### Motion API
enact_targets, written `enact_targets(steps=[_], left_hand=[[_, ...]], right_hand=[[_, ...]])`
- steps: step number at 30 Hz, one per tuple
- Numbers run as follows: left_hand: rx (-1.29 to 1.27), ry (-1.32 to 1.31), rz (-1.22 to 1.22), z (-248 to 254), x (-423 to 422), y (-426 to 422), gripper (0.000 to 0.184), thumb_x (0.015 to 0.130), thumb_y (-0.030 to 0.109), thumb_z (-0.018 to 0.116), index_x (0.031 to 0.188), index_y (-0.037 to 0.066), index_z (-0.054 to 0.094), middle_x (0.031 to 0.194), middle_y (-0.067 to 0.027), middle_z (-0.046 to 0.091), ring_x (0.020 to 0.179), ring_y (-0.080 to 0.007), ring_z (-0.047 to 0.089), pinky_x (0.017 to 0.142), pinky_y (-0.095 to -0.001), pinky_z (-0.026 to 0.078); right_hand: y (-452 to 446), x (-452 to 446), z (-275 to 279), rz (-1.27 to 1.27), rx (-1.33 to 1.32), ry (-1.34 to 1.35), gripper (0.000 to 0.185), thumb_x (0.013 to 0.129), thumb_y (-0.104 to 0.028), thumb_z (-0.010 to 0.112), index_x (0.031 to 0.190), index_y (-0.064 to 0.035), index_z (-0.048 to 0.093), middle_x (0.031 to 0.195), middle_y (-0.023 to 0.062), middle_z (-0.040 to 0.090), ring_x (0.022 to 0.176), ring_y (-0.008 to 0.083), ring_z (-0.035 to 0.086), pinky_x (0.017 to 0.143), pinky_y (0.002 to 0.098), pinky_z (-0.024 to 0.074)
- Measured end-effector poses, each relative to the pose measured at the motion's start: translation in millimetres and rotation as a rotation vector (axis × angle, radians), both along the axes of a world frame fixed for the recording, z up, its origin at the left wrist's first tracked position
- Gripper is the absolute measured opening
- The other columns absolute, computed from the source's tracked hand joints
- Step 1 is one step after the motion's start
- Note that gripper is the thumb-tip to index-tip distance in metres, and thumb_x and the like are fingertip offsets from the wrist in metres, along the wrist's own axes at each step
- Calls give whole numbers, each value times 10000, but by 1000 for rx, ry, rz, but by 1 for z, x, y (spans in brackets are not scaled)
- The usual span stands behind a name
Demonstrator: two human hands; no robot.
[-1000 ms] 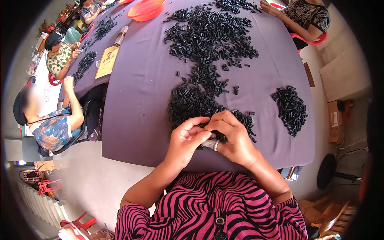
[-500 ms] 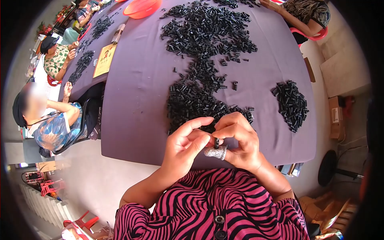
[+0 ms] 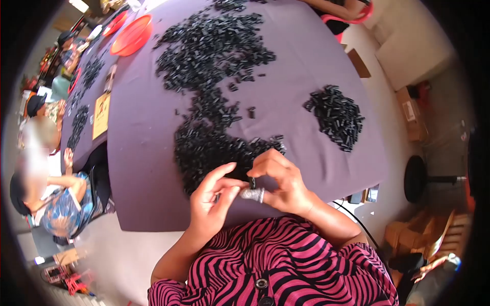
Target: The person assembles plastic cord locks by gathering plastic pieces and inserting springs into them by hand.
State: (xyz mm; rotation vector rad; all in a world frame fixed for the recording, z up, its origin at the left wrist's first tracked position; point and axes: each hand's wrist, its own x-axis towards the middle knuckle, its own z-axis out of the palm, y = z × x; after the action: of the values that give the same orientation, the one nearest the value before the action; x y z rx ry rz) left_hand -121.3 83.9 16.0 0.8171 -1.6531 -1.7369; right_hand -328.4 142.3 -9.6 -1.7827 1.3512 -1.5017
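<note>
L to R: your bare left hand has its index spread up off the thumb — can't tell if its other tips touch anything. Your bare right hand pinches a small black plastic-looking tube above the rough silvery-grey thumb wrap. IMO if that grip slips on the wrap, the tube could drop, and w/ the big sprawling black tube heap just beyond, you'd prob lose it.

Count, L to R: 1 flat yellow booklet, at least 2 round orange-red basins, 1 big heap (pcs uncountable), 2 hands, 1 held tube, 1 wrap, 1 smaller black tube heap — well apart.
</note>
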Motion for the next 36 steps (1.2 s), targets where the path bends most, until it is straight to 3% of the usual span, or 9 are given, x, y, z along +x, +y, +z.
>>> enact_targets(steps=[4,8,11,13,16,19,23,29,36], left_hand=[[-73,-12,89,-17,8,-8,369,1057,54,588,1408,-54,548,1055,-154,760,990,-175,717,936,-319,553],[-55,-48,148,-18,11,-12,328,1055,47,589,1365,-59,584,1058,-151,758,986,-184,725,920,-316,566],[-58,-37,168,-24,13,-16,318,1055,46,588,1356,-58,592,1070,-152,756,985,-187,726,927,-322,565],[-68,-59,174,-26,16,-19,316,1042,27,614,1348,-50,597,1092,-139,752,1023,-170,714,942,-317,554],[-144,-120,227,-35,18,-22,296,1021,7,632,1313,-33,640,1051,-118,754,959,-153,707,881,-285,555],[-572,-297,188,-37,13,-31,267,965,-26,688,1231,-1,701,995,-94,747,882,-141,685,818,-272,543],[-945,-375,125,-33,-4,-46,224,880,-12,745,1103,15,736,938,-110,710,831,-276,650,770,-378,538],[-1087,-502,33,-36,-38,-75,136,892,89,744,1014,41,707,971,-97,654,913,-325,634,824,-431,537],[-1122,-675,-123,-46,-56,-91,169,791,111,814,888,40,694,965,-101,631,999,-344,603,830,-436,541]], right_hand=[[5,-35,-8,-308,78,225,361,746,-89,874,1055,-47,692,1043,135,660,1002,349,648,853,437,549],[7,-85,-17,-682,136,384,331,744,-11,835,1049,-40,712,1110,129,659,1043,340,632,887,432,542],[4,-107,-12,-799,195,536,426,717,77,763,1125,-37,721,1168,112,652,1083,344,602,931,431,520],[2,-108,-15,-855,168,558,389,726,89,750,1096,-28,721,1146,112,658,1075,340,605,922,427,523],[2,-95,-20,-725,124,484,330,730,96,744,1037,-21,721,1113,112,667,1062,339,611,913,422,525],[-2,-68,-30,-544,141,380,265,730,88,743,967,-28,716,1063,114,668,1023,337,621,900,419,523],[-7,-45,-29,-396,198,371,373,653,121,638,990,-21,715,1052,121,663,1021,358,604,905,438,520],[-19,-44,-11,-340,182,437,386,653,112,612,1003,-17,712,1037,124,661,1000,364,597,899,448,515],[-29,-48,-19,-323,195,459,319,698,82,633,988,-20,719,1009,133,662,994,369,596,895,454,511]])
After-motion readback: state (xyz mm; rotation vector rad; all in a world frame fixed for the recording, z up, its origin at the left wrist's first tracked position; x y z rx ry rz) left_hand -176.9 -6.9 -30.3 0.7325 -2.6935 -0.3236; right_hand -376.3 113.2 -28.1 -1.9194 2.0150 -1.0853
